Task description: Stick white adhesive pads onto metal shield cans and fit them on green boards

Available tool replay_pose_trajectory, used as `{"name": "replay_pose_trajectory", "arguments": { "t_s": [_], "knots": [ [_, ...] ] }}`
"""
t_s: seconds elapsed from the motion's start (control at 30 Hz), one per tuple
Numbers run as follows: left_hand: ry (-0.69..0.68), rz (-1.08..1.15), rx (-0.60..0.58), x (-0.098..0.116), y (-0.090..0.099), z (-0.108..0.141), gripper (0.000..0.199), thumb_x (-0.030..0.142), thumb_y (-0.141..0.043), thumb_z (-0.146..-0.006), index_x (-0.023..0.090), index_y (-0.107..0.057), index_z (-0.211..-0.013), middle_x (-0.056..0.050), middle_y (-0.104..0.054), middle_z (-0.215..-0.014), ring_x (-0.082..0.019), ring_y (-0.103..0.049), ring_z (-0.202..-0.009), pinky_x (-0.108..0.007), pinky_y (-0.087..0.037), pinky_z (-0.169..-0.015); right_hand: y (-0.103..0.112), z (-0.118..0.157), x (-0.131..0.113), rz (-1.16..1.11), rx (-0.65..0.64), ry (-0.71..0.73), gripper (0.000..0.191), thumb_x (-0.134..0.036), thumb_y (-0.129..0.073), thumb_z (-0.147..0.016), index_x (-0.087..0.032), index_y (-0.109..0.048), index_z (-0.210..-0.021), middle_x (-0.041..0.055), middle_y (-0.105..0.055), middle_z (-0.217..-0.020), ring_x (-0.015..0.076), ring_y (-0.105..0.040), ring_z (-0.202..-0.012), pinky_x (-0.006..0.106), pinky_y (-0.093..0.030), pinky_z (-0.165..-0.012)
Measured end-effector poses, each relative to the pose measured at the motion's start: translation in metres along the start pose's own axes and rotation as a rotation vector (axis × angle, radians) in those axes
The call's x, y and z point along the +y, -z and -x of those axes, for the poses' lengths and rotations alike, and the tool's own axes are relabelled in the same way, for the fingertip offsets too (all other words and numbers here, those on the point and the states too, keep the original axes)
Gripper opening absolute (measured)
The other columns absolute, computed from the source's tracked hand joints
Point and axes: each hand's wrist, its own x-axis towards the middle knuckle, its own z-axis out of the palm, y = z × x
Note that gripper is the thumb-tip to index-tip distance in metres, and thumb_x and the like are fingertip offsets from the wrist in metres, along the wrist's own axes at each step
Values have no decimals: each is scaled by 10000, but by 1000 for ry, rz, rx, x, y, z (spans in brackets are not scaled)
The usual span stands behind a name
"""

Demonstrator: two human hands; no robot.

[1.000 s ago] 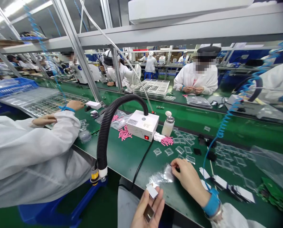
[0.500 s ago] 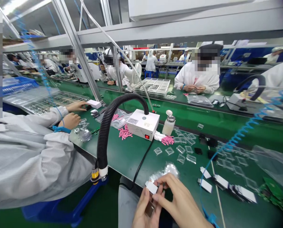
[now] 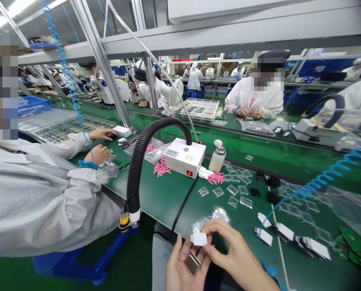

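Observation:
My left hand (image 3: 179, 264) is turned palm up at the table's near edge, its thumb lifted. A small glossy rectangular piece with a brownish mirror-like face (image 3: 192, 264) rests across its fingers. Just above that piece, my right hand (image 3: 229, 250) pinches a small white rectangular card-like piece (image 3: 199, 239) between thumb and fingers. The white piece hangs close to the left fingertips; whether it touches them I cannot tell. Behind the hands lies a heap of crumpled clear film (image 3: 219, 214). A blue band (image 3: 271, 273) circles my right wrist.
A white box (image 3: 185, 157) with a black hose (image 3: 135, 173) stands mid-table. Around it lie pink strips (image 3: 216, 178), a pump bottle (image 3: 217, 159), clear plastic frames (image 3: 232, 201), white-faced pieces (image 3: 285, 232) and green boards (image 3: 353, 246). A co-worker's sleeve (image 3: 74, 198) is at left.
My left thumb has lifted away and the hand has opened out, leaving the glossy piece exposed. My right hand has drawn the white piece slightly up and right. The view has shifted slightly.

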Motion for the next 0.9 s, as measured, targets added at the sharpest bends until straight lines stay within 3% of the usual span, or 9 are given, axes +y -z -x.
{"name": "replay_pose_trajectory", "arguments": {
  "t_s": [0.13, 0.23, 0.33, 0.43, 0.57, 0.63, 0.73, 0.8, 0.9],
  "knots": [
    [202, -152, -66, 1, 4, -4, 362, 373, -527, -860, 42, -626, -751, -95, -662, -637, -189, -661, -630, -300, -530, -676, 20, -7, 0, -90, -164, 123, 155, -175, -562, -805, -155, -604, -953, 44, -562, -1016, 104, -528, -976, 202, -423, -895],
    [344, -257, -227, -1, 14, -11, 569, 476, -415, -891, 6, -642, -664, -92, -633, -570, -154, -632, -561, -252, -495, -585, 31, -12, -2, -124, -260, 130, 191, -197, -594, -802, -166, -629, -988, 39, -572, -1030, 103, -542, -982, 206, -431, -907],
    [422, -328, -391, -1, 25, -18, 623, 506, -357, -901, 24, -650, -636, -88, -633, -552, -137, -621, -527, -222, -460, -525, 37, -16, -4, -119, -350, 108, 211, -204, -601, -802, -185, -646, -1007, 28, -577, -1046, 101, -550, -986, 209, -427, -924],
    [478, -296, -391, 2, 31, -21, 558, 453, -411, -903, 13, -667, -675, -100, -664, -584, -129, -635, -533, -201, -467, -540, 40, -18, -6, -144, -428, 107, 228, -214, -589, -817, -208, -652, -1036, 15, -578, -1058, 96, -556, -987, 208, -425, -930],
    [455, -143, -321, 4, 32, -19, 258, 269, -626, -808, 26, -688, -751, -97, -705, -689, -144, -667, -616, -203, -495, -587, 39, -19, -5, -198, -476, 118, 248, -280, -520, -883, -215, -644, -1088, 27, -567, -1100, 103, -546, -1025, 229, -426, -953],
    [416, -121, -345, 3, 33, -17, 164, 212, -710, -724, 58, -700, -778, -88, -709, -720, -159, -674, -650, -211, -504, -590, 36, -17, -2, -175, -428, 76, 277, -322, -478, -914, -228, -621, -1132, 34, -542, -1153, 112, -516, -1090, 249, -403, -998],
    [312, -93, -376, 1, 33, -17, 192, 159, -757, -651, 145, -723, -840, -63, -716, -773, -168, -683, -712, -223, -524, -638, 26, -10, 0, -97, -211, -6, 314, -365, -500, -901, -237, -564, -1180, 40, -503, -1195, 116, -490, -1114, 247, -400, -1000],
    [217, -57, -378, -1, 33, -17, 202, 115, -722, -684, 201, -732, -866, -54, -722, -822, -163, -685, -758, -237, -533, -704, 18, -4, -1, -26, -77, -15, 323, -358, -566, -852, -220, -549, -1144, 41, -487, -1190, 118, -485, -1100, 231, -412, -973],
    [110, -15, -372, -3, 31, -16, 235, 56, -617, -766, 232, -742, -858, -67, -722, -896, -186, -671, -896, -249, -526, -792, 4, 6, -4, 146, 12, -4, 359, -296, -675, -733, -212, -555, -1060, 32, -459, -1200, 142, -460, -1125, 228, -422, -949]
  ]
}}
